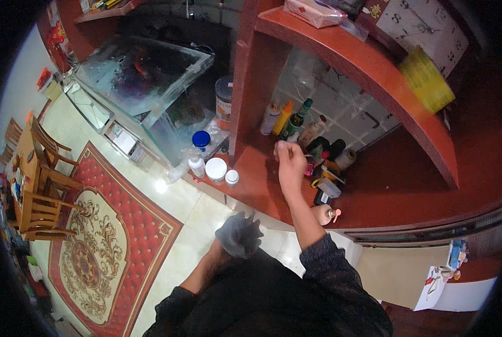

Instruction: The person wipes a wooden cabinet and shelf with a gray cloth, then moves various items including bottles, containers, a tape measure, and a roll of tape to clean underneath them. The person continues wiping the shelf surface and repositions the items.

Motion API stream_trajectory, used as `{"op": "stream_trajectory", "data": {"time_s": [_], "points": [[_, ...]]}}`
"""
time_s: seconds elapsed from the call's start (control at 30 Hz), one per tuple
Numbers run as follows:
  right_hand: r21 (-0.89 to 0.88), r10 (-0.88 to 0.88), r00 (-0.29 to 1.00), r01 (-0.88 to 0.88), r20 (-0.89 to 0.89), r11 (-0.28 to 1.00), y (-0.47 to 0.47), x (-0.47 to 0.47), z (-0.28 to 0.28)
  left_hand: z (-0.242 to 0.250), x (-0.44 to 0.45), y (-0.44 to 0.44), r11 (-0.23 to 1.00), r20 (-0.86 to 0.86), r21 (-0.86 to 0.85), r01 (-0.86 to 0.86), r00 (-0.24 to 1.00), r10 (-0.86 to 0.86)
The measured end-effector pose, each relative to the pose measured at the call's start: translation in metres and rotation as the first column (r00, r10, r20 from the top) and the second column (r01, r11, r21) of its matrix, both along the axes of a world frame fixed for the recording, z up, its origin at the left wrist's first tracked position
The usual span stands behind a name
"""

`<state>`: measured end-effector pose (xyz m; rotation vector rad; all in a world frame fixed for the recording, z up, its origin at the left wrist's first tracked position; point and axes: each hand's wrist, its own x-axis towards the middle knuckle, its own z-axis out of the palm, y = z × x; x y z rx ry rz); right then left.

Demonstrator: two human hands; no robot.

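My left hand [222,249] is close to my body, largely covered by the dark grey cloth [239,236] bunched in it. Over the red shelf board, my right hand [291,162] has its fingers curled together; whether anything small is between them is unclear. Just beyond it stand a green glass bottle [295,124], a yellow bottle [283,118], a pale spray bottle [270,120] and a pinkish bottle [312,132]. To its right are spools of thread [345,160], yellow-handled scissors [317,183] and a small clear box [329,188]. A pump bottle [324,214] sits by the right forearm.
White tubs [216,169] and a white bottle [196,165] line the counter's left edge. Behind them is a glass fish tank [149,122]. A curved red shelf arch [360,63] overhangs the right side, below a clock [423,31]. Left lies a patterned rug [149,227].
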<state>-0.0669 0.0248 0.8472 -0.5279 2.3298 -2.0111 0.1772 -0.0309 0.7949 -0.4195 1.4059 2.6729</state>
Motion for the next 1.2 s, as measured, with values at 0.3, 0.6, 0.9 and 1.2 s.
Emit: {"op": "stream_trajectory", "data": {"time_s": [0.3,0.6,0.9,1.2], "points": [[0.332,0.079,0.879,0.093,-0.471,0.939,-0.074,-0.122,-0.028,-0.033,0.018,-0.028,0.110,0.131,-0.980,0.166,0.954,-0.268],[0.440,0.076,0.882,0.156,-0.465,0.884,-0.071,-0.086,-0.031,-0.063,0.004,-0.026,0.242,-0.102,-0.969,-0.058,0.980,-0.171],[0.393,0.194,0.809,0.049,-0.555,0.918,0.017,0.025,0.058,-0.035,-0.010,-0.016,0.966,0.014,-0.109,-0.233,0.972,0.236],[0.438,0.553,0.780,-0.405,-0.293,0.803,0.056,0.077,0.071,0.025,-0.052,0.010,0.484,-0.474,-0.746,-0.458,0.875,0.098]]}}
